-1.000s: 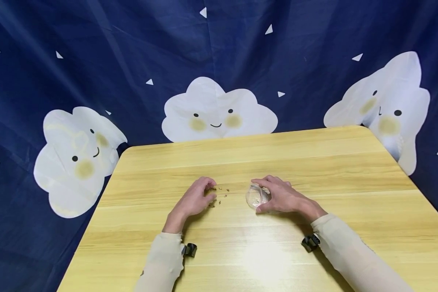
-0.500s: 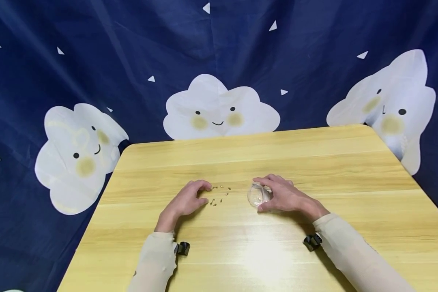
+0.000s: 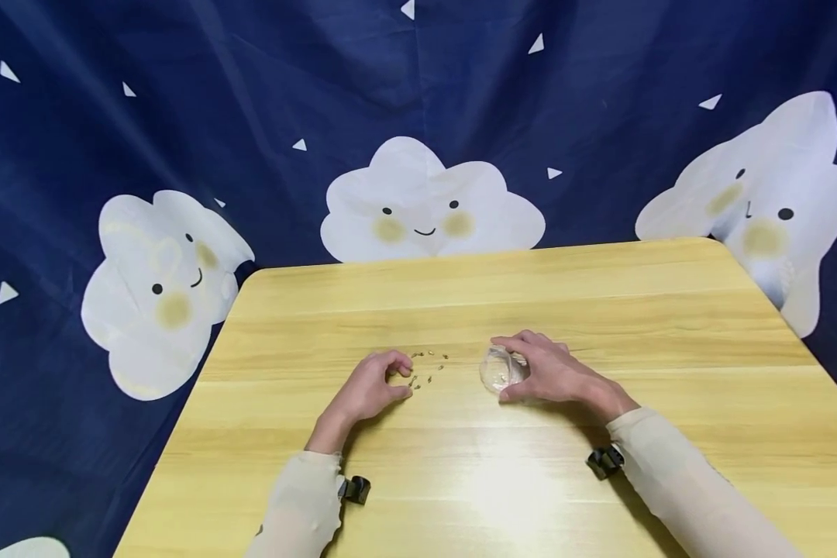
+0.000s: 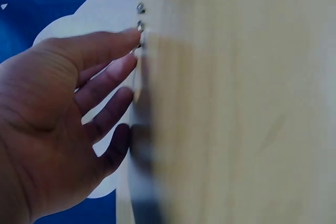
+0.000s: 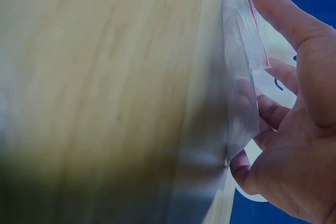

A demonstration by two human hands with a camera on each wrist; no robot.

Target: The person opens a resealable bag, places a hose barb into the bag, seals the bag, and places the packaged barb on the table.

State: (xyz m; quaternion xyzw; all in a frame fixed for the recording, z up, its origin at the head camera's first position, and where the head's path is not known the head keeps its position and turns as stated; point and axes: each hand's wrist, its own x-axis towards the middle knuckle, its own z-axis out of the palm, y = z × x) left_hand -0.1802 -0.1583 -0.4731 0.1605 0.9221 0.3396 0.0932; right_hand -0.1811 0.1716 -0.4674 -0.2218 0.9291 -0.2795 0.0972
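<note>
Several tiny gold-coloured metal pieces [image 3: 429,380] lie scattered on the wooden table between the hands. My left hand [image 3: 366,387] hovers at their left side, fingers loosely curved and thumb apart from them. In the left wrist view, the thumb and index fingertips are right by small shiny metal pieces [image 4: 140,8]. My right hand [image 3: 554,373] curls its thumb and fingers round a clear plastic zip bag [image 3: 495,373] lying to the right of the pieces. The right wrist view shows the bag's red-striped zip strip [image 5: 258,38] folded up towards the palm.
The pale wooden table [image 3: 460,294] has rounded far corners. Behind it hangs a dark blue curtain [image 3: 321,62] with white clouds [image 3: 404,225] and triangles. Black wrist cameras [image 3: 605,462] sit on both sleeves.
My left hand drew back to the left, uncovering the metal pieces, then came in close to them again. The right hand stays at the bag. The head view has shifted slightly.
</note>
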